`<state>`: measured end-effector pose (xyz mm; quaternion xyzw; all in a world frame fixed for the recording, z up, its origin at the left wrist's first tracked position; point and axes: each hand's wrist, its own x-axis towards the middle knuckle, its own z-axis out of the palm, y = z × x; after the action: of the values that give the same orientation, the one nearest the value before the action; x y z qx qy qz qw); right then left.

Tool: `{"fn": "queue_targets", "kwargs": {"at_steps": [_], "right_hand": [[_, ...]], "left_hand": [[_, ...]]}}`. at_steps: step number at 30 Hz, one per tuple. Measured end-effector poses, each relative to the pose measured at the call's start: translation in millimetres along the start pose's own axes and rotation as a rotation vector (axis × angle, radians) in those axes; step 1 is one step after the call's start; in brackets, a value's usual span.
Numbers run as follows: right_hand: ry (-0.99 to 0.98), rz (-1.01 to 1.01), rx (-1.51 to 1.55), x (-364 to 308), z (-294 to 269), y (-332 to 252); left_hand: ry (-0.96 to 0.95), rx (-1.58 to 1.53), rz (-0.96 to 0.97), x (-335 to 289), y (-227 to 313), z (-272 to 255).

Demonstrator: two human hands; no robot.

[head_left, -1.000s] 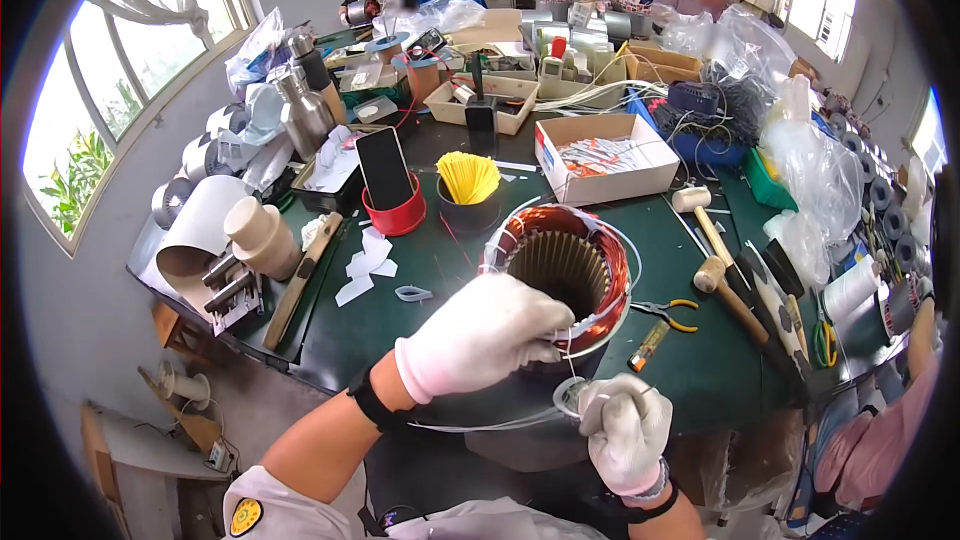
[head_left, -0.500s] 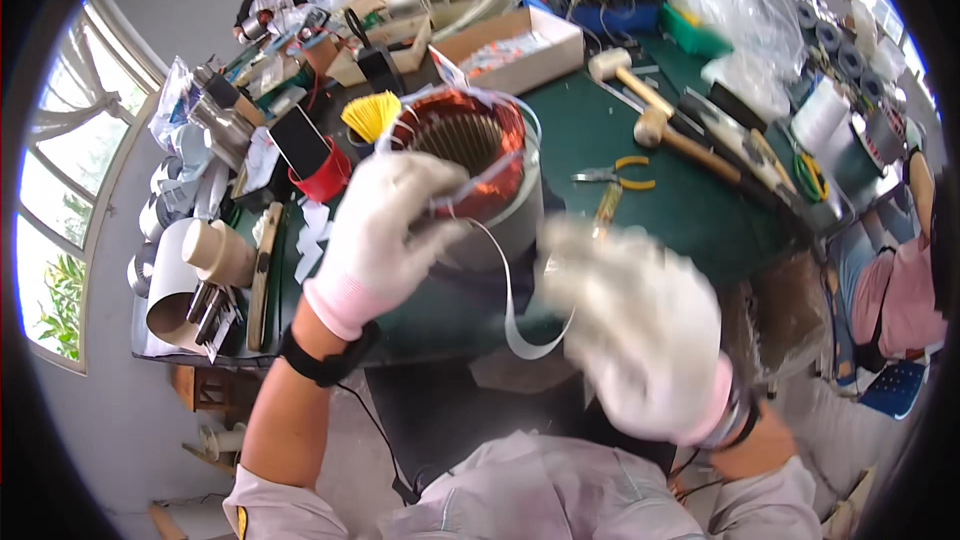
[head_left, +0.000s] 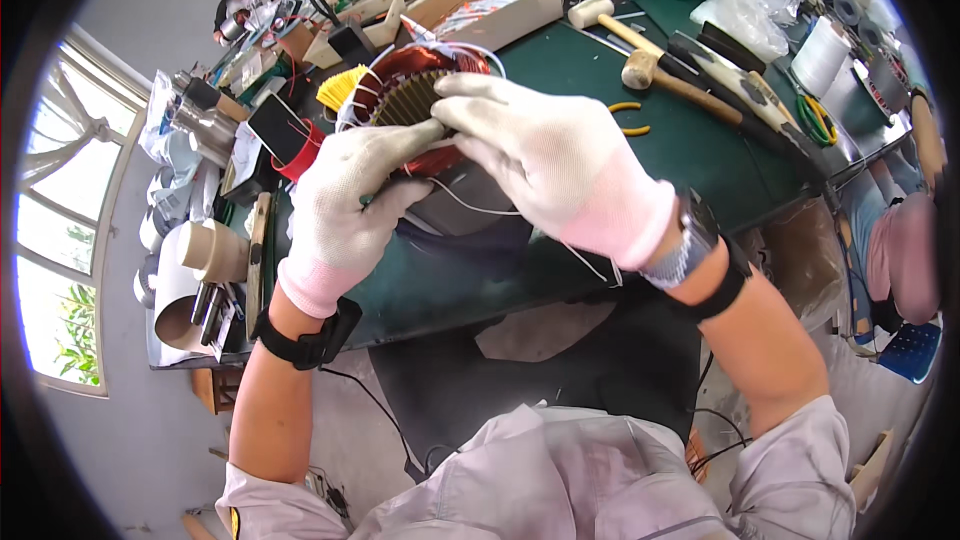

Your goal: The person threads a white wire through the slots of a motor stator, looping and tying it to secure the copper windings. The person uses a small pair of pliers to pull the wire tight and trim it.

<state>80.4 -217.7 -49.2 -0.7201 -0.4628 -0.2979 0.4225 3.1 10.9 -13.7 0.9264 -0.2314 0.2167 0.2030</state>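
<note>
A motor stator [head_left: 408, 100] stands near the table's front edge, its copper windings ringed round a slotted bore. My left hand [head_left: 350, 190], in a white glove with a pink cuff, is closed at the near left rim of the windings. Over the near right rim, my gloved right hand [head_left: 560, 150] has its fingers bent together, the tips meeting those of the left. What the right fingertips pinch is hidden. A narrow white tape [head_left: 470, 206] runs from the near windings below the right hand, and its loose end hangs past the wrist.
Yellow-handled pliers [head_left: 630, 130] lie partly behind my right hand. Beyond them are a pale mallet [head_left: 592, 12] and a wooden mallet [head_left: 645, 70]. A red cup [head_left: 300, 155], a phone [head_left: 278, 128] and cardboard tubes [head_left: 210, 252] stand left. Another person [head_left: 240, 0] sits far left.
My right hand has swung up and left from beside the stator to its rim, next to the left hand. The tape's loop has been drawn out to the right. The view has shifted slightly.
</note>
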Motion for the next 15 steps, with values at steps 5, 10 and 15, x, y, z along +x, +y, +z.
{"fn": "queue_targets", "kwargs": {"at_steps": [5, 10, 15], "right_hand": [[-0.04, 0.171, 0.114, -26, -66, -77], [-0.035, 0.594, 0.224, -52, -35, -53], [-0.119, 0.326, -0.045, -35, -3, -62]], "left_hand": [[0.058, -0.267, -0.179, -2, 7, -6], [-0.043, -0.068, -0.054, 9, 1, -12], [-0.038, -0.072, -0.048, 12, 4, -13]]}}
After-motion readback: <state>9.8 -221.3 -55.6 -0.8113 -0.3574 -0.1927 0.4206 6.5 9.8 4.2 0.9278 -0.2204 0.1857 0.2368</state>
